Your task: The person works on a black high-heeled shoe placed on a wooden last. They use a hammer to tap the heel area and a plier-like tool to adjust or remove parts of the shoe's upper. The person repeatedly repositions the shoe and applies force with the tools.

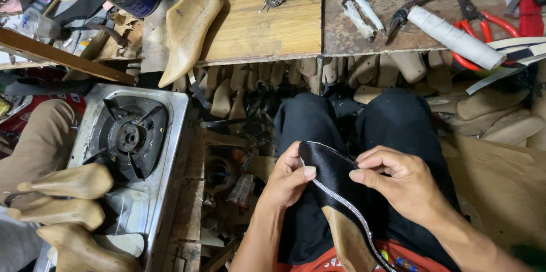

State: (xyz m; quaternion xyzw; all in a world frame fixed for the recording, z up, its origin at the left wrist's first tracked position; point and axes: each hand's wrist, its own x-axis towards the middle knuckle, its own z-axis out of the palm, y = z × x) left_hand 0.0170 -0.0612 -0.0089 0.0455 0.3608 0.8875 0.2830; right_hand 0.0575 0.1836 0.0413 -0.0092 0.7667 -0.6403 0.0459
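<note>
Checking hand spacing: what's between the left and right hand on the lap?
In the head view, the black shoe upper with its rhinestone trim strip spans between left hand and right hand; both pinch its edge.

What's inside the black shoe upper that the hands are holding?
A wooden shoe last shows inside the black shoe upper, bare at its lower end. Its front is covered by the fabric, which the left hand and right hand pinch.
</note>
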